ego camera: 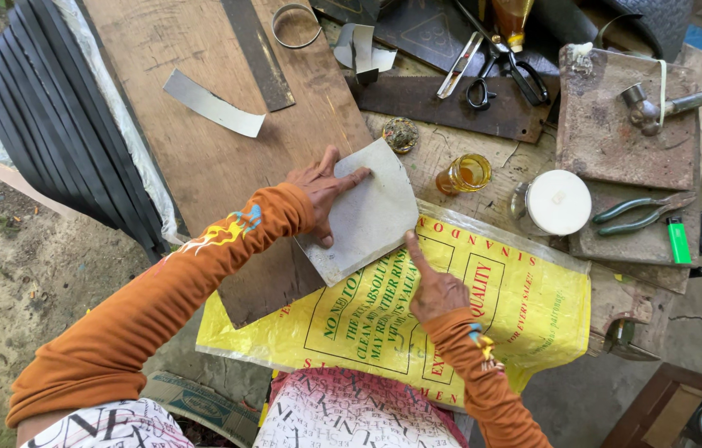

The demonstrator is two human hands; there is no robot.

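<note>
A grey, roughly square sheet (371, 214) lies across the edge of a wooden board (193, 141) and a yellow printed plastic sack (517, 307). My left hand (320, 189) presses flat on the sheet's left side, fingers spread, thumb under its left edge. My right hand (432, 286) rests on the sack, index finger stretched out and touching the sheet's lower right edge. Both arms wear orange sleeves.
Close behind the sheet stand a small glass jar of amber liquid (464, 174) and a white-lidded tin (556, 202). Scissors (492, 62), a hammer (666, 104), pliers (641, 214) and a green lighter (679, 241) lie at the back right. Stacked black strips (52, 116) lean at left.
</note>
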